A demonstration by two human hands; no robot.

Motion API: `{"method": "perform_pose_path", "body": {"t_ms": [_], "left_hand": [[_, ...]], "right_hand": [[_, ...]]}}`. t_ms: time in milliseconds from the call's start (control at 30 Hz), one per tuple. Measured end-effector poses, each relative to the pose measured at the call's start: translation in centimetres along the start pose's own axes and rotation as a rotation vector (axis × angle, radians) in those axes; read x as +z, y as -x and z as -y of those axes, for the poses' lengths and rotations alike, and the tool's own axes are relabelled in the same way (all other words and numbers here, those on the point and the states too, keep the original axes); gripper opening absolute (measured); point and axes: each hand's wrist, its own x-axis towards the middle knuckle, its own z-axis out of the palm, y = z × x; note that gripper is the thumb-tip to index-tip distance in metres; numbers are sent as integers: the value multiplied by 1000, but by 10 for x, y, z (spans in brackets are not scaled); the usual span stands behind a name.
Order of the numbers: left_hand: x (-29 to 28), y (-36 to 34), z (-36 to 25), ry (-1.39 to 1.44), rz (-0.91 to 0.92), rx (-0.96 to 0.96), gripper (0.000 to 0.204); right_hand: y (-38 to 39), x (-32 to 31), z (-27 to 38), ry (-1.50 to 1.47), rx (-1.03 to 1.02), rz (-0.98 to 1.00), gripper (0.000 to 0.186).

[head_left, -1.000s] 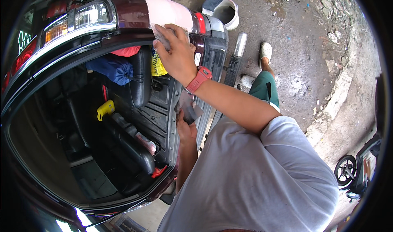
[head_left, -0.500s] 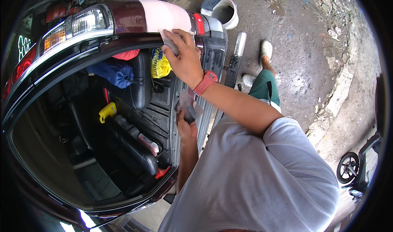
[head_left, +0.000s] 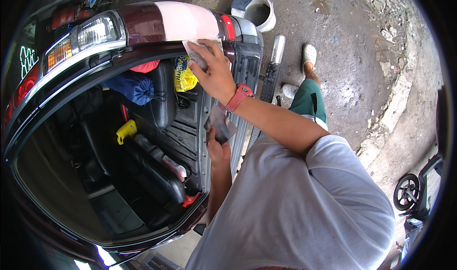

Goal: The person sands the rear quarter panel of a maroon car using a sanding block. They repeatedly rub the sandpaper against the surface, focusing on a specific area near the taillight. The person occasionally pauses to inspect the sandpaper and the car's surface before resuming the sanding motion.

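Note:
My right hand [head_left: 212, 70], with a red watch on the wrist, has curled fingers on a smudged pale sheet [head_left: 188, 46] at the lower edge of a pink-white patch [head_left: 188, 20] on the maroon car body [head_left: 143, 25]. The sheet partly hangs over the cargo opening. Lower down, my left hand [head_left: 216, 146] holds a thin, smudged grey square sheet [head_left: 223, 127] over the ridged plastic edge [head_left: 200, 170] of the car.
Inside lie a blue bag [head_left: 138, 91], yellow bag [head_left: 185, 84] and black cushions [head_left: 162, 108]. A white bucket [head_left: 266, 13] stands beyond the bumper, beside a chrome-ended bar [head_left: 277, 48]. My legs [head_left: 307, 103] are at right, a motorbike wheel [head_left: 406, 191] farther right.
My right hand has slid down and to the right with the pale sheet, toward the patch's lower edge. My left hand is nearly unchanged.

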Motion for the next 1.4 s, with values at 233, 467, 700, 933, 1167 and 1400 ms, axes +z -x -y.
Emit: {"method": "perform_pose_path", "body": {"t_ms": [233,467,700,933,1167,1400], "left_hand": [[-4,1,-4,-26,-85,-10,41],[-6,4,4,-25,-80,-22,43],[-2,2,1,-9,-88,25,42],[2,9,-3,-12,-108,-8,39],[4,7,1,-13,-64,-12,41],[4,3,-4,-12,-72,-22,40]], "right_hand": [[-14,-2,-11,-81,-4,-48,47],[0,5,-16,-71,33,52,49],[-4,-5,-27,-187,100,31,50],[-11,1,-14,14,-32,-59,46],[-5,-5,-12,-3,-35,-35,49],[-7,7,-2,-77,58,7,50]]}}
